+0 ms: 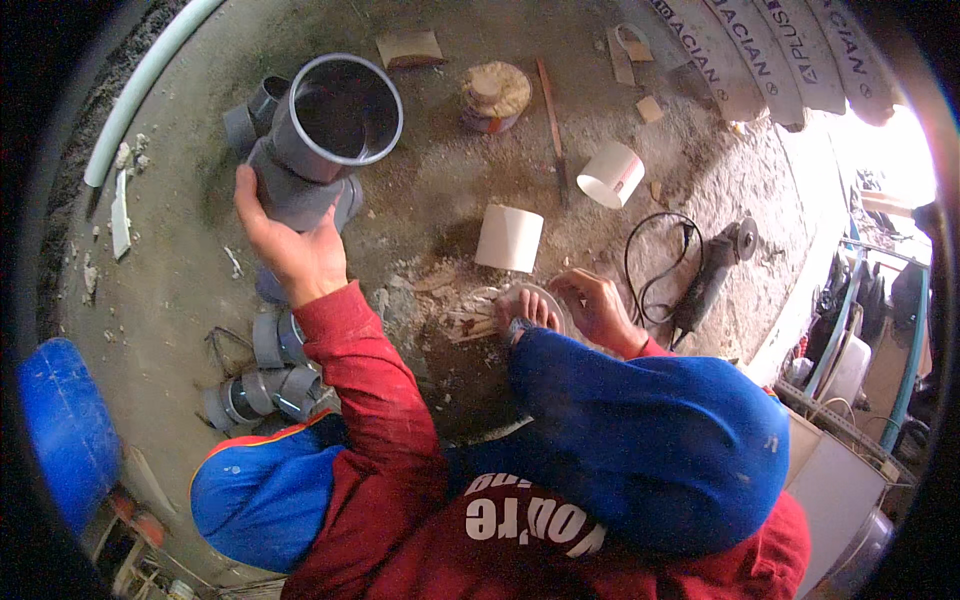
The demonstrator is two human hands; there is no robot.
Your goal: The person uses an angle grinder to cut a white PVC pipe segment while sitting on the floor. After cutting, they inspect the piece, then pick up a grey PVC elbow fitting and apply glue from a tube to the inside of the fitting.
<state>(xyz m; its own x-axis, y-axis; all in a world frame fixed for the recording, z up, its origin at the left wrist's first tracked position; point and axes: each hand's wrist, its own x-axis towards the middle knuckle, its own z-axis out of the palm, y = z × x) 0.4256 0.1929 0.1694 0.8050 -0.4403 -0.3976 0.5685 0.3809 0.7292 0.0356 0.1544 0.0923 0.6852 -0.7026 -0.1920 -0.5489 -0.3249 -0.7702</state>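
My left hand (pixel 295 250) grips the body of a grey plastic pipe fitting (pixel 290 185). The fitting's wide round mouth faces up, and its inside is dark. Other grey fittings (pixel 240 130) lie just behind it, partly hidden. My right hand (pixel 605 310) hangs beside my bare foot (pixel 530 308), with its fingers loosely bent and apart; nothing is plainly held in them. A pale rounded edge shows between the foot and these fingers, too blurred to name. Ahead of the foot stands a short white pipe piece (pixel 510 238); a second white pipe piece (pixel 612 175) lies farther right.
An angle grinder (pixel 715 270) with a black cord lies right. Farther ahead are a messy, yellowish-topped can (pixel 495 95) and a thin wooden stick (pixel 552 125). More grey fittings (pixel 262 392) sit by my left knee. Large printed sacks (pixel 740 55) line the far right; a blue container (pixel 68 430) stands left.
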